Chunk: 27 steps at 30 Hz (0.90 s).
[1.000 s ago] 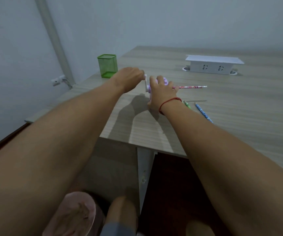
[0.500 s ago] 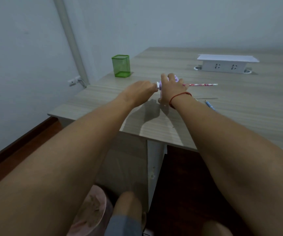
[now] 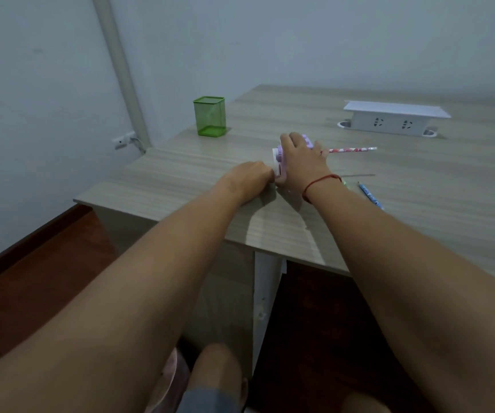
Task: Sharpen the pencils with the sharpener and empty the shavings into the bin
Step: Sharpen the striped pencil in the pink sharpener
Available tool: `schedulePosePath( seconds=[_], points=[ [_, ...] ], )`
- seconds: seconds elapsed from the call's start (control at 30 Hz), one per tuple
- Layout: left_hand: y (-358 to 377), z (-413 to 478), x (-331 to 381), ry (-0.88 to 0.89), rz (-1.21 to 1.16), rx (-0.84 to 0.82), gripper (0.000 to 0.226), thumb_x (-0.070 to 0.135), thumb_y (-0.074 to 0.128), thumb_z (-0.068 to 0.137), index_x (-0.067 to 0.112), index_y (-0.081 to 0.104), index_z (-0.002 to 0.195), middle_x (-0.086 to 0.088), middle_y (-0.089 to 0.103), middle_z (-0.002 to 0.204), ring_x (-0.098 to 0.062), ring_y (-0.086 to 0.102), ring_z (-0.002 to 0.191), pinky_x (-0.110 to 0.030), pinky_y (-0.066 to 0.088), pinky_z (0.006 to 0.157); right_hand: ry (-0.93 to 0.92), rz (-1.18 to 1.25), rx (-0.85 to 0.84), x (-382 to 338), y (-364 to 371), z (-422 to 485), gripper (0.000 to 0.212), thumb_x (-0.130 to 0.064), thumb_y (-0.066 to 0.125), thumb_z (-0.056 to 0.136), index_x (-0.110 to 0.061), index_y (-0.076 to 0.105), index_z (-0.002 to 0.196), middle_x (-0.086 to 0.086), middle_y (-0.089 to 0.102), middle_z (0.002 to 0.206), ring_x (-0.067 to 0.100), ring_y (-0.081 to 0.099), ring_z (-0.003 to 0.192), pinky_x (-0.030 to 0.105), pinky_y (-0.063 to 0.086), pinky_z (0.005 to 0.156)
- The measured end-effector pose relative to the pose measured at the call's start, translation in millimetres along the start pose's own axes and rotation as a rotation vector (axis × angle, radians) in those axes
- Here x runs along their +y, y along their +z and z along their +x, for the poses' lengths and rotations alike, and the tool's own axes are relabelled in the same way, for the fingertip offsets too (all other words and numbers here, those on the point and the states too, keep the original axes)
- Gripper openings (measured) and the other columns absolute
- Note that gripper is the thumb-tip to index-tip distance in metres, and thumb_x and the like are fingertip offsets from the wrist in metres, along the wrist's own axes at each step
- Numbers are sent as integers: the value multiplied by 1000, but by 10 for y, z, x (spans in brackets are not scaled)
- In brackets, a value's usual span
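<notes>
The purple sharpener is set on the table and is gripped from above by the right hand, whose fingers are curled over its top. Its white crank end is held by the curled fingers of the left hand. A pink pencil is lodged in its right side, and a blue pencil is laid nearby.

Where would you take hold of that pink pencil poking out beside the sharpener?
Pinch the pink pencil at its free outer half, coming from above: it sticks out level, and the right hand on the sharpener hides its other end.
</notes>
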<state>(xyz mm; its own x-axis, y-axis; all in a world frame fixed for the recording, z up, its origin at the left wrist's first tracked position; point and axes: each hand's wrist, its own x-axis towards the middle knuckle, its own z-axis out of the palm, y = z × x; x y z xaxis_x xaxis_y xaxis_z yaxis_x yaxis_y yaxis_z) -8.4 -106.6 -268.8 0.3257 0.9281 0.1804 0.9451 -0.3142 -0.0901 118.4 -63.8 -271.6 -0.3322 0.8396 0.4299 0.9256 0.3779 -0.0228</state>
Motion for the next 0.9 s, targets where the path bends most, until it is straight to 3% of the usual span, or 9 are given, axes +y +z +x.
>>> schedulePosePath(
  seconds=[0.1,0.27,0.5,0.67,0.9],
  points=[
    [36,142,-63,-4,6,-39,24,18,52,93,5,67,107,-19,65,110,-35,61,103,-36,46,85,-34,33,34,46,22,-5,61,-35,65,75,-14,43,128,7,46,131,32,45,127,51,36,104],
    [-27,462,-303,83,219,-30,27,20,46,96,13,60,118,-17,63,116,-36,61,105,-40,47,85,-19,96,17,53,84,22,59,-33,63,76,-16,41,128,4,45,131,31,42,132,53,37,106],
    [-24,546,-389,140,351,64,29,13,40,98,12,53,124,-17,64,108,-38,63,96,-38,39,68,59,66,-90,43,-11,43,73,-33,70,74,-18,35,135,4,39,137,36,42,125,61,37,100],
    [-141,546,-320,93,368,52,23,-1,39,94,-2,56,110,-21,62,107,-41,61,98,-43,43,73,85,60,-118,12,-28,61,75,-32,71,72,-18,34,136,4,40,136,36,47,117,60,38,99],
    [-157,609,-427,97,328,121,23,1,38,96,0,56,111,-22,62,105,-41,60,98,-44,45,75,95,31,-156,17,-102,34,81,-38,72,72,-21,30,139,6,37,138,38,47,116,60,39,99]
  ],
)
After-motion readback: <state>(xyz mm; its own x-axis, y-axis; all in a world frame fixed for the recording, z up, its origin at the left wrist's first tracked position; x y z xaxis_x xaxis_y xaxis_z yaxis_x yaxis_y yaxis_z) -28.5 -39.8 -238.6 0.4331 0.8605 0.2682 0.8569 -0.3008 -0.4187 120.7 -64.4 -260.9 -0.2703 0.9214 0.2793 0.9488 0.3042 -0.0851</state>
